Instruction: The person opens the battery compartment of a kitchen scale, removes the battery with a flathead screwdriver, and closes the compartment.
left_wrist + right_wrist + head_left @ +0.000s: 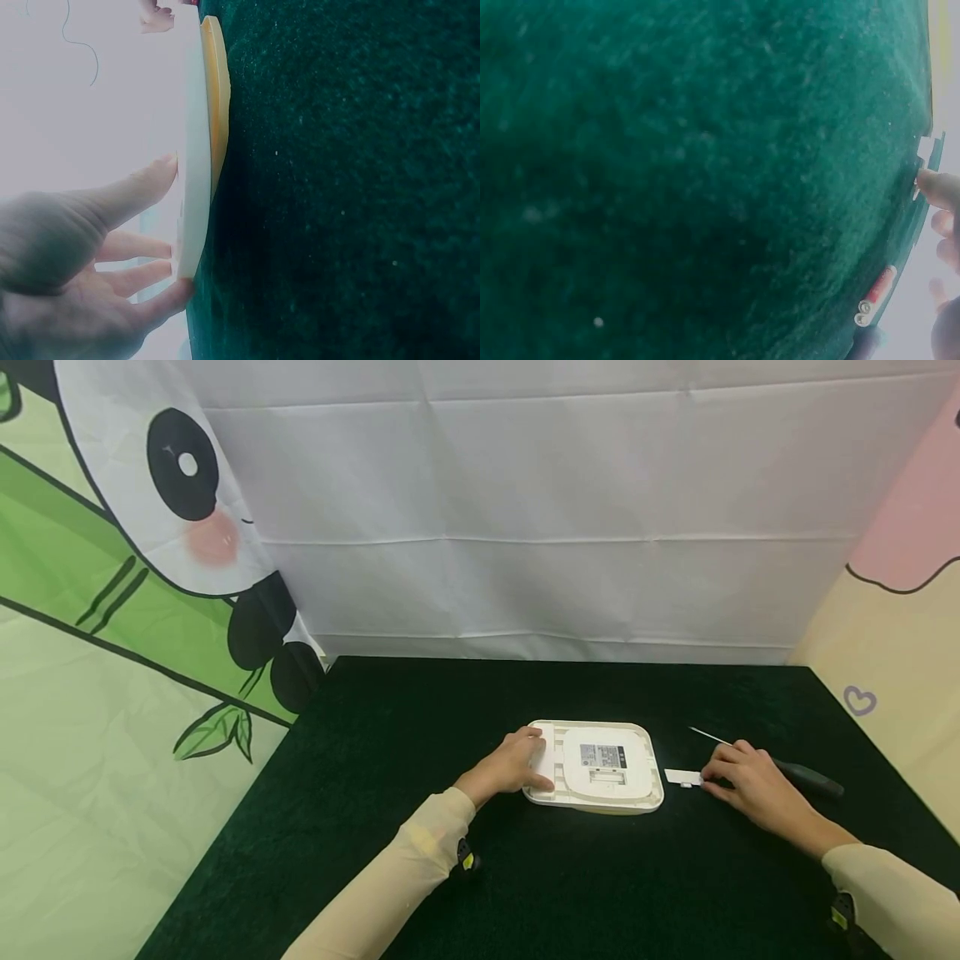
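Note:
A flat white device (558,795) with rounded corners lies on the dark green cloth, its labelled side up; its kind is unclear. A small rectangular battery compartment (606,777) sits uncovered below the label. My left hand (510,763) rests on the device's left end, thumb and fairly straight fingers touching it, as the left wrist view also shows. Just right of the device, my right hand (750,781) pinches the right end of a small white battery cover (681,776) with a tab. A screwdriver (813,778) with a dark handle lies behind that hand, partly hidden.
Batteries (880,286) with red wrapping lie on the cloth near my right hand in the right wrist view. A yellowish part (218,97) shows beneath the device. The green table (420,710) ends at a white fabric backdrop (540,593), with printed cloth at both sides.

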`<state>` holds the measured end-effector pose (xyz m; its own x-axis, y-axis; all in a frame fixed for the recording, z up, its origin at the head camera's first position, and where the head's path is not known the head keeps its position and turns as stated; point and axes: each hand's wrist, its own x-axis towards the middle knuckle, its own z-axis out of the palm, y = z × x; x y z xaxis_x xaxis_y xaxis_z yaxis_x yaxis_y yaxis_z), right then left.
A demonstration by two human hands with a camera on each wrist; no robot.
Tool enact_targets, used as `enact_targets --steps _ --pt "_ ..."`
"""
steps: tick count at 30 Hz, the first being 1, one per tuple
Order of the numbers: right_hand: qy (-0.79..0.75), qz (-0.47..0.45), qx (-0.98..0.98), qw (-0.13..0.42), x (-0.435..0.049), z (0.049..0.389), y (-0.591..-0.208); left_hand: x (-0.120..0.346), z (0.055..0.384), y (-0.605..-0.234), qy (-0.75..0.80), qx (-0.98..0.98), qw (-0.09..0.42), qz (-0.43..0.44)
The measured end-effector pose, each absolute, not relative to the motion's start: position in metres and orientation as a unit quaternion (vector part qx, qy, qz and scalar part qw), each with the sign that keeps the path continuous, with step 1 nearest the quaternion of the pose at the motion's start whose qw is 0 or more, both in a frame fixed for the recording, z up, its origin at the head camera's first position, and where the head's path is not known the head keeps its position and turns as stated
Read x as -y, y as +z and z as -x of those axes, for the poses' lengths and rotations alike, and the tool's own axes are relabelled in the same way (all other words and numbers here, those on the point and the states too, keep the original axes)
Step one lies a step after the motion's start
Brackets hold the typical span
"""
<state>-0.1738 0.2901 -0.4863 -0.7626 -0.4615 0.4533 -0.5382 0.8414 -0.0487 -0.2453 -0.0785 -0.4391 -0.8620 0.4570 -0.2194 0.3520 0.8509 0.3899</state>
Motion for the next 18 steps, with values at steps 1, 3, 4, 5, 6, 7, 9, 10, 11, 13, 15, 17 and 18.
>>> enact_targets --steps 1,3,4,5,6,7,9,10,11,13,15,17,18 --pt "0.085 -0.270 0.934 0.219 -0.2894 0.1733 -0.4859 0.0785 0.2454 -0.4390 0.170 -0.950 0.154 -0.213" --pt "0.078 -0.276 0.932 0.221 -0.2883 0.1721 -0.4849 0.0786 0.2456 -0.4390 0.170 -0.950 0.153 -0.214" --pt "0.076 -0.278 0.932 0.222 -0.2878 0.1717 -0.4844 0.0786 0.2456 -0.4388 0.169 -0.950 0.153 -0.215" --pt "0.073 -0.280 0.931 0.223 -0.2874 0.1714 -0.4841 0.0787 0.2455 -0.4385 0.168 -0.950 0.152 -0.215" --pt "0.070 -0.282 0.930 0.224 -0.2870 0.1711 -0.4837 0.0787 0.2453 -0.4382 0.168 -0.950 0.152 -0.215" --pt "0.066 -0.284 0.929 0.226 -0.2867 0.1708 -0.4835 0.0788 0.2450 -0.4378 0.168 -0.950 0.152 -0.214" --pt "0.062 -0.287 0.928 0.230 -0.2862 0.1703 -0.4834 0.0788 0.2441 -0.4368 0.168 -0.950 0.152 -0.214" --pt "0.059 -0.289 0.927 0.233 -0.2861 0.1701 -0.4834 0.0787 0.2437 -0.4364 0.167 -0.950 0.153 -0.214" --pt "0.056 -0.292 0.925 0.235 -0.2860 0.1700 -0.4835 0.0786 0.2434 -0.4360 0.167 -0.950 0.153 -0.214" --pt "0.050 -0.296 0.923 0.239 -0.2858 0.1699 -0.4837 0.0786 0.2430 -0.4353 0.167 -0.950 0.154 -0.214" --pt "0.048 -0.299 0.922 0.242 -0.2857 0.1701 -0.4840 0.0786 0.2428 -0.4348 0.167 -0.950 0.155 -0.214" --pt "0.046 -0.301 0.921 0.243 -0.2856 0.1701 -0.4841 0.0789 0.2425 -0.4343 0.168 -0.950 0.156 -0.213" --pt "0.046 -0.302 0.921 0.244 -0.2857 0.1702 -0.4842 0.0790 0.2424 -0.4340 0.167 -0.950 0.156 -0.213"
